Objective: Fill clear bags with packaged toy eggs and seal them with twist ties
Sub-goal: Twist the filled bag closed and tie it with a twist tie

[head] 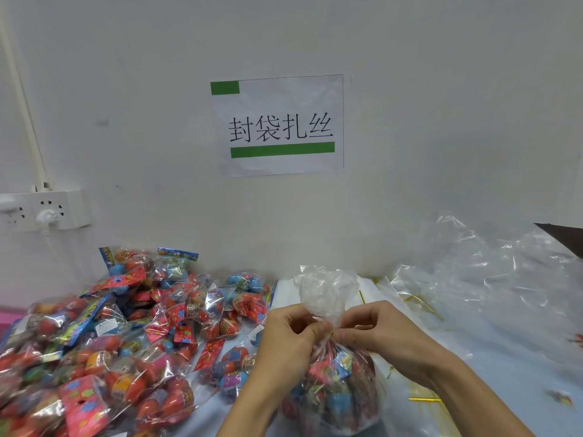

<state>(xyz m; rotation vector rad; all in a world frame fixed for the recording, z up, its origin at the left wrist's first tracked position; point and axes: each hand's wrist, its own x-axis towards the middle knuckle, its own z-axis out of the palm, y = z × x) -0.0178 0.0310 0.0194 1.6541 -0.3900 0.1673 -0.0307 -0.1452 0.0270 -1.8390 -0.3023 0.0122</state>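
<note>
Hands: my left hand (291, 326) and right hand (373, 331) both pinch the gathered neck of the filled clear bag (331, 386) standing on the table (492, 351) | handling: thin, slippery film, bulky lumpy load, so I judge the neck the best hold | twist ties (424, 399) just beside | loose egg packs (126, 335) left | wall sign (279, 126) reads 封袋扎丝

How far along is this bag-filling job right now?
Done: one clear bag already holds packaged eggs. In hand: the left hand and right hand pinch its gathered neck; whether a tie is on yet, I cannot tell. Left: a big pile of egg packs, with empty bags and gold ties waiting.
</note>
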